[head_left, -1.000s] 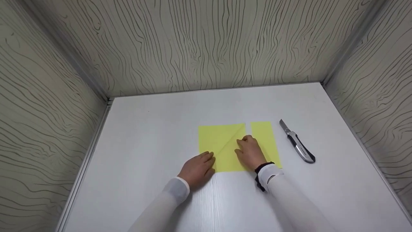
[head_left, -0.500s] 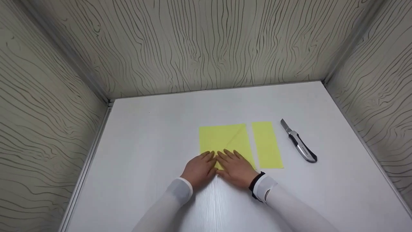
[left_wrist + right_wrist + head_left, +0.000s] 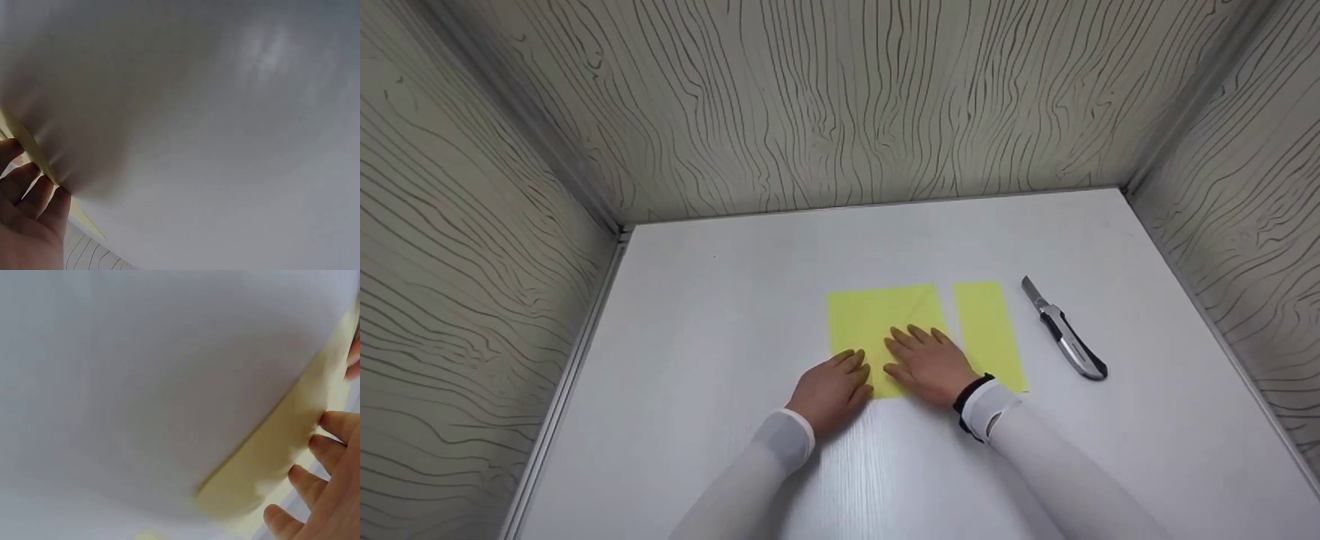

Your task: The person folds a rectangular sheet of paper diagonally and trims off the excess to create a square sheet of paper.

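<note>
A square sheet of yellow paper [image 3: 866,311] lies on the white table, with a faint diagonal line running down from its far right corner. My left hand [image 3: 831,391] rests on its near left part, fingers together and pointing away from me. Spread fingers of my right hand [image 3: 934,367] press on the right half of the sheet. In the left wrist view the fingertips of my left hand [image 3: 36,216] touch the paper [image 3: 35,151]. The right wrist view has my right fingertips on the sheet [image 3: 264,450] near its edge. Both hands cover parts of the paper.
A narrow yellow paper strip [image 3: 990,330] lies just right of the sheet, a small gap between them. Farther right is a utility knife [image 3: 1069,337] with its blade out, pointing away. Wood-patterned panels [image 3: 840,105] enclose the table [image 3: 720,315] at the back and sides.
My right hand goes from curled fingers at the sheet's right side to flat beside the left hand, then spreads and slides right and away. My left hand stays nearly in place.
</note>
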A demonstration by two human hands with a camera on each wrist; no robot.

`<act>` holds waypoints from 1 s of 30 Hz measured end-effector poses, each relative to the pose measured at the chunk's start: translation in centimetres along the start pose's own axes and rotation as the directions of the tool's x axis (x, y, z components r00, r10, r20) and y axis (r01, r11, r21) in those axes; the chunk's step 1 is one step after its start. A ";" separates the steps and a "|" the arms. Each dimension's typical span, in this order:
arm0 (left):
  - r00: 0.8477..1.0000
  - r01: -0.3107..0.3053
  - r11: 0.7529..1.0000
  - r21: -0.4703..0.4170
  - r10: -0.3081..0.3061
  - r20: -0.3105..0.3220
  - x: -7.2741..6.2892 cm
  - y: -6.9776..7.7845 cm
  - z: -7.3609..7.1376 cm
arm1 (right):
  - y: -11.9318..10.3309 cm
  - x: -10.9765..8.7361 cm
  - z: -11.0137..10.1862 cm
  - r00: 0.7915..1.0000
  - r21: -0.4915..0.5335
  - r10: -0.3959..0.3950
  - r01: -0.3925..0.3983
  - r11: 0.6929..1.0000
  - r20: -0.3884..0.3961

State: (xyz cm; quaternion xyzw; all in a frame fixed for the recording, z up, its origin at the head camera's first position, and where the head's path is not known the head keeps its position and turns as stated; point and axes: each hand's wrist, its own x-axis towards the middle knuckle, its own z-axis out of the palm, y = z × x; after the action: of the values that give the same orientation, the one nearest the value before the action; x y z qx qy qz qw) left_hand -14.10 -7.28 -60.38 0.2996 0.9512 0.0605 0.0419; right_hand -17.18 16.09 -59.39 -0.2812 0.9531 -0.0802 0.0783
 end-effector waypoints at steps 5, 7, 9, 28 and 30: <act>1.000 0.002 0.999 -0.043 -0.001 0.016 0.0 -0.1 -0.2 | 2.1 0.5 -0.2 0.992 0.022 0.113 -0.112 0.993 -0.059; 1.000 -0.002 0.998 -0.057 0.003 0.022 0.0 -0.2 -0.2 | 2.5 0.6 -0.2 0.987 0.015 0.136 -0.135 0.991 -0.081; 1.000 -0.010 0.998 -0.059 0.011 0.026 0.1 -0.3 -0.3 | 2.8 0.5 -0.3 0.984 0.000 0.144 -0.145 0.989 -0.101; 0.998 -0.043 0.998 -0.050 0.045 0.045 -0.3 -0.9 -0.3 | 5.2 1.9 -0.6 0.949 0.039 0.286 -0.283 0.958 -0.134; 0.996 -0.055 0.998 -0.043 0.058 0.070 -0.7 -1.2 -0.3 | 5.2 2.1 -0.5 0.949 0.047 0.294 -0.290 0.956 -0.116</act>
State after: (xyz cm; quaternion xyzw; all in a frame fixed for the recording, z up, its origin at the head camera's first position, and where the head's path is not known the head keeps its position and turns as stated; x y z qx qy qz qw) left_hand -14.24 -8.67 -60.21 0.3275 0.9388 0.0704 0.0801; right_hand -21.73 19.32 -60.10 -0.1305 0.9859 -0.0988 0.0351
